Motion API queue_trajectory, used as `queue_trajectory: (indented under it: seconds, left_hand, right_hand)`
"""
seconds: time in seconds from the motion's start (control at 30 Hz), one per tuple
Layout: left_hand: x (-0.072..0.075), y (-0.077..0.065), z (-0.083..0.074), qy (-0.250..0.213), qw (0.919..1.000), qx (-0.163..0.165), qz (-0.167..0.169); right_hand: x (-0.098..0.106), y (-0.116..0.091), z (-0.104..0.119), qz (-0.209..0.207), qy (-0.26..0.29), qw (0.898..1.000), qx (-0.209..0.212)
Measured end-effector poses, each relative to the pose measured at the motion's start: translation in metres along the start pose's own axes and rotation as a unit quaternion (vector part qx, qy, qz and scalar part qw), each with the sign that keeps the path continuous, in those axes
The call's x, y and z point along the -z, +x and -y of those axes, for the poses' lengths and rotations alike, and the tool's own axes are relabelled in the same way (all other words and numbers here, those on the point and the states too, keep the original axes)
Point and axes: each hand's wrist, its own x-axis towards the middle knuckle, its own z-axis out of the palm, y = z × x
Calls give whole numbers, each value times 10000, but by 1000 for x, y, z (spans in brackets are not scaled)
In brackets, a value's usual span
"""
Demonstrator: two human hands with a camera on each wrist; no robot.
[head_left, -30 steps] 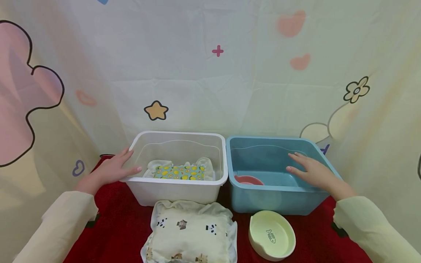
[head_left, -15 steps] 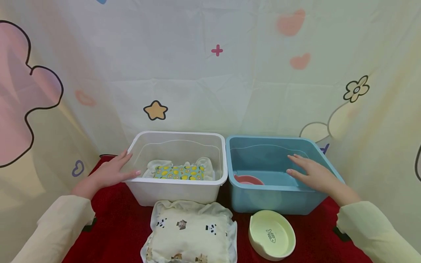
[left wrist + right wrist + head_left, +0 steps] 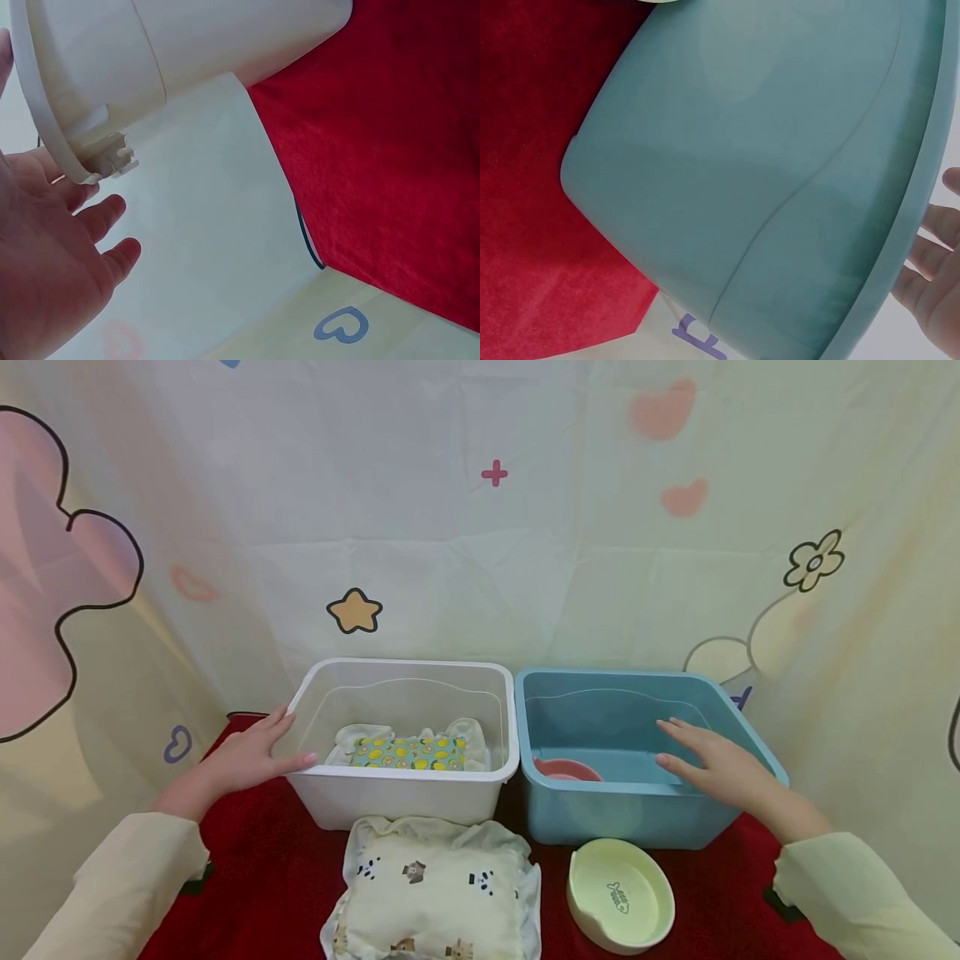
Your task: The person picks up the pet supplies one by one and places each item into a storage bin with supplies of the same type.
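A white plastic bin (image 3: 397,789) stands on the left and holds a lemon-print cushion (image 3: 408,753) with white frills. My left hand (image 3: 243,760) is at the bin's left rim with its fingers spread; the left wrist view shows the fingers right beside the rim (image 3: 45,112). A blue bin (image 3: 637,814) stands against the white one on the right, with a pink bowl (image 3: 567,770) in its near left corner. Over that bin's right side is my right hand (image 3: 720,764), fingers extended, holding nothing. In the right wrist view its fingertips overlap the blue rim (image 3: 900,232).
In front of the white bin lies a frilled cream cushion (image 3: 435,893) with animal prints. A pale yellow bowl (image 3: 621,897) with a fishbone mark sits before the blue bin. Red cloth (image 3: 247,877) covers the surface, and a printed curtain (image 3: 480,568) hangs behind.
My left hand has shifted slightly left and down along the white bin's rim. My right wrist and sleeve have moved a little right and down. Bins, cushions and bowls stay put.
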Motion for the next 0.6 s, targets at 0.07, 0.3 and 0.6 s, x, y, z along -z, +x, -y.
queue_trajectory:
  seconds: [0.07, 0.3, 0.6]
  left_hand:
    - [0, -1, 0, 37, 10000, -15, -18]
    - [0, -6, -1, 159, 9998, -32, -119]
    - [-2, -9, -2, 625, 9975, -161, -299]
  right_hand:
    - [0, -1, 1, -5, 19, 10000, -8]
    - [-2, -5, 2, -19, 46, 10000, 6]
    - [-6, -11, 3, -97, 15, 9999, 21]
